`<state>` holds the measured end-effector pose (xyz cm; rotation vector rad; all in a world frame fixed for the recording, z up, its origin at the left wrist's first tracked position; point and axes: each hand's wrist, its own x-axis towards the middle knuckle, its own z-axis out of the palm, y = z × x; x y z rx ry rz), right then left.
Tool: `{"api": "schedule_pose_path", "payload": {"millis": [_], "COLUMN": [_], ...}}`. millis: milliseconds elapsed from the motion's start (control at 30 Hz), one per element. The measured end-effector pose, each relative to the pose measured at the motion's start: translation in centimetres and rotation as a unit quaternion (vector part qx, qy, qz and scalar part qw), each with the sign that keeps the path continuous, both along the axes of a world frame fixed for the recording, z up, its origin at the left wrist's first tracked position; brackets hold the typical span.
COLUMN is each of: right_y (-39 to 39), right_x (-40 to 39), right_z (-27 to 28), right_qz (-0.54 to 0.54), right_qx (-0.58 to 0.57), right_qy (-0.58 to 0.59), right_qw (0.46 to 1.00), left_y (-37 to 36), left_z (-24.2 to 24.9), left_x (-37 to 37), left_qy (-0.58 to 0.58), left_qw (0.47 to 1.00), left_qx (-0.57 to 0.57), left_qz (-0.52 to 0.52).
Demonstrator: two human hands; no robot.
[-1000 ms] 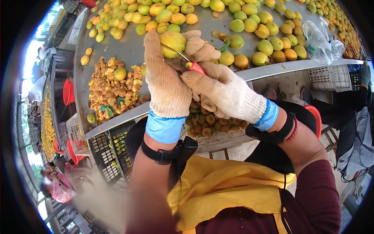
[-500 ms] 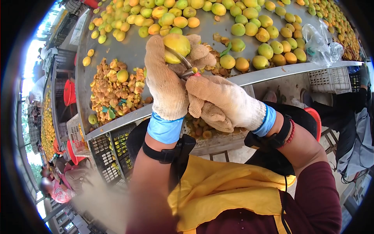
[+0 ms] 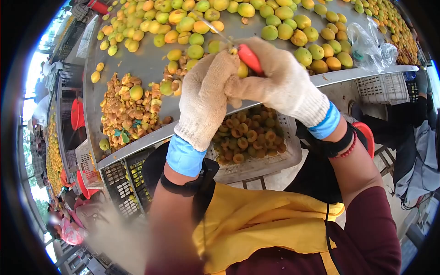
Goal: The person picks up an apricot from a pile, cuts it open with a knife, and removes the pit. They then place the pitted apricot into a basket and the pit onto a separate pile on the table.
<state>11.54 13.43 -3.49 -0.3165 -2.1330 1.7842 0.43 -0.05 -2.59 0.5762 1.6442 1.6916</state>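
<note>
Both hands wear cream knit gloves over blue cuffs and meet above the metal table's front edge. My right hand (image 3: 282,75) is closed round the red handle of a knife (image 3: 250,59), its thin blade slanting up and left over the fruit. My left hand (image 3: 204,94) is closed against the right, fingers curled. A small yellowish bit shows at its fingertips, and I cannot tell what it holds. Below the hands, a crate (image 3: 293,162) contains many halved apricots (image 3: 250,137). Whole yellow-green apricots (image 3: 183,23) lie beyond on the table.
A heap of brown-orange fruit scraps (image 3: 121,107) lies on the table's left. To the right are a clear plastic bag (image 3: 371,50) and, below the edge, a white basket (image 3: 382,89). Black crates (image 3: 117,181) stand lower left. Other people sit at far left and right.
The yellow-green apricot in my left hand is no longer visible. The knife has swung up, showing its red handle. My right hand has risen, uncovering the crate of halves.
</note>
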Motion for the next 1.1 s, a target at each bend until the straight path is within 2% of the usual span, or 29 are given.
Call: {"api": "schedule_pose_path", "payload": {"millis": [33,100,233,367,433,567,633,767,900,967,1033,1067,1100], "right_y": [0.2,0.5,0.2,-0.7,-1.5,-2.8,-3.2,-2.8,-1.6,-0.3,0.6,0.9,1.1], "right_x": [-0.1,-0.2,0.6,0.5,0.4,-0.1,-0.3,0.1,0.3,0.9,1.6,1.8,2.0], "right_z": [-0.2,-0.2,1.3,0.2,0.3,-1.7,-1.5,-0.8,-0.6,0.1,0.9,1.0,1.0], "right_qz": [-0.002,0.016,0.066,0.062,0.052,0.016,-0.062,-0.006,-0.001,-0.013,-0.024,-0.020,-0.015], "right_qx": [-0.002,0.038,-0.120,-0.165,-0.223,-0.172,-0.282,-0.303,-0.346,-0.332,-0.333,-0.300,-0.268], "right_qy": [0.000,-0.007,-0.029,-0.050,-0.038,0.011,0.012,-0.011,-0.002,-0.015,-0.031,-0.026,-0.021], "right_qw": [1.000,0.999,0.990,0.983,0.973,0.985,0.957,0.953,0.938,0.943,0.942,0.953,0.963], "left_y": [0.0,-0.1,-0.5,-0.8,-1.1,-2.1,-2.6,-3.5,-4.6,-5.7,-6.5,-6.9,-7.2], "left_z": [0.3,0.2,0.8,0.6,0.1,-0.2,-0.2,0.2,1.0,2.7,3.6,3.5,3.4], "left_x": [0.1,0.0,1.2,1.1,1.0,1.0,1.0,0.9,0.3,-0.2,1.0,1.2,1.3], "left_qy": [-0.016,-0.039,-0.046,-0.044,-0.038,-0.050,-0.069,-0.101,-0.125,-0.110,-0.101,0.039,0.177], "left_qw": [0.999,0.998,0.998,0.999,0.999,0.998,0.997,0.993,0.988,0.975,0.971,0.968,0.943], "left_qx": [-0.016,-0.008,0.026,0.008,0.020,0.035,0.035,0.041,0.051,-0.076,-0.098,-0.156,-0.211], "left_qz": [-0.040,-0.038,-0.017,-0.002,-0.001,-0.011,-0.025,-0.052,-0.076,-0.180,-0.193,-0.194,-0.189]}}
